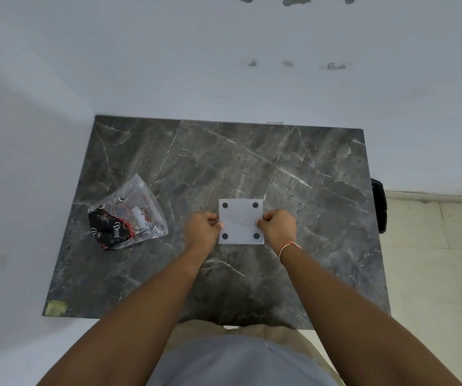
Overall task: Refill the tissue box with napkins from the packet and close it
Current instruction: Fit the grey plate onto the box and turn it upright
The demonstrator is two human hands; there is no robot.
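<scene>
The tissue box (241, 221) sits upside down near the centre of the dark marble table (307, 168), its white base plate with four black foot pads facing up. The left hand (203, 228) pinches the left edge of the base; the right hand (277, 227) pinches the right edge. Both hands are closed on the box, symmetric, neither nearer. The base is roughly square, with no clear long axis. The napkin packet (127, 215), clear plastic, appears nearly empty and lies well to the left, nearer the left hand. Judged step: seating or releasing the base; which cannot be determined.
</scene>
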